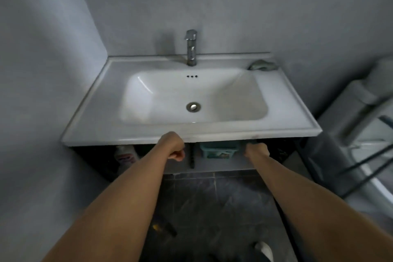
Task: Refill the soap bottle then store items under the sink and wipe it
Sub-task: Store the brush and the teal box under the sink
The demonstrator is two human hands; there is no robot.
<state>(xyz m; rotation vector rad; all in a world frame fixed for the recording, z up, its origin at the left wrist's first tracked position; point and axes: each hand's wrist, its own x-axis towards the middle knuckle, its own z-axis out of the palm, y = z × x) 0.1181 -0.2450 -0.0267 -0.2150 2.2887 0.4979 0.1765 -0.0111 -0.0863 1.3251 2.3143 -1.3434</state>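
A white sink [285, 100] with a chrome faucet [191, 49] fills the middle of the view. In the open space under it stand a white bottle with a red label [125, 156] at the left and a teal basket [219, 150] at the right. My left hand [173, 147] is a closed fist just below the sink's front edge, with nothing seen in it. My right hand [256, 150] reaches under the edge and grips the teal basket's right end; its fingers are partly hidden. A crumpled grey-green cloth [262, 65] lies on the sink's back right corner.
Grey walls close in at the left and behind. A dark drain pipe [192, 158] hangs between my hands. A white fixture with dark metal bars [365, 144] stands at the right. The dark tiled floor [212, 208] lies below.
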